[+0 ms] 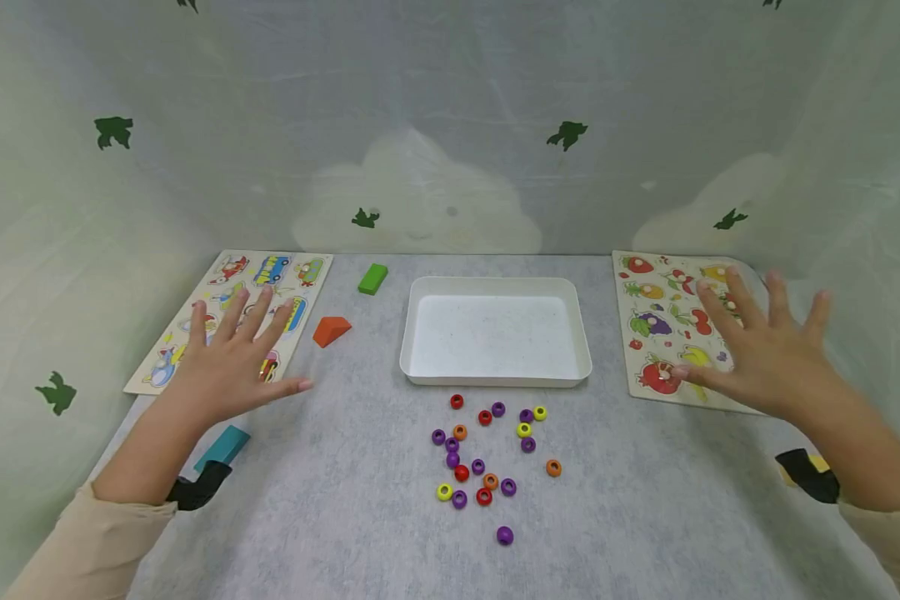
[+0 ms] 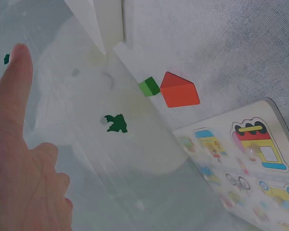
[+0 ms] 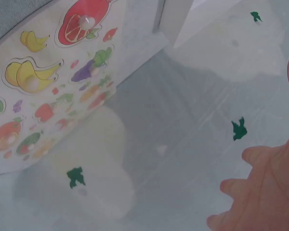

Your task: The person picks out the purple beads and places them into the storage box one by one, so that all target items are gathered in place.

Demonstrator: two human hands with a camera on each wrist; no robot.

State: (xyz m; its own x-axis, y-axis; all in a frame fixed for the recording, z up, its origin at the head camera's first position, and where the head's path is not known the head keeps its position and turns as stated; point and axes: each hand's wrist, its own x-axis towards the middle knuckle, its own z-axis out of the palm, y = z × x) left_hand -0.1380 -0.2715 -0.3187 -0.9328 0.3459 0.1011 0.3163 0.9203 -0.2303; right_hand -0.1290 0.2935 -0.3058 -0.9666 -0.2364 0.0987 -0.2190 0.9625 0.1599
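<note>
My left hand (image 1: 228, 371) hovers with fingers spread over the vehicle puzzle board (image 1: 217, 279) at the left, holding nothing. On the other side my right hand (image 1: 772, 358), also spread and holding nothing, is above the fruit puzzle board (image 1: 648, 304). Between the two hands stands a shallow white tray (image 1: 495, 379) with nothing in it. In front of the tray, several loose beads lie scattered, among them a purple bead (image 1: 505, 536), a red bead (image 1: 461, 473), a yellow bead (image 1: 445, 492) and an orange bead (image 1: 553, 468).
A green block (image 1: 372, 279) and an orange triangular block (image 1: 332, 331) lie between the vehicle board and the tray. A blue block (image 1: 222, 447) is near the left wrist. By the right wrist a yellow piece (image 1: 819, 463) shows partly. Pale fabric walls (image 1: 450, 100) enclose the table.
</note>
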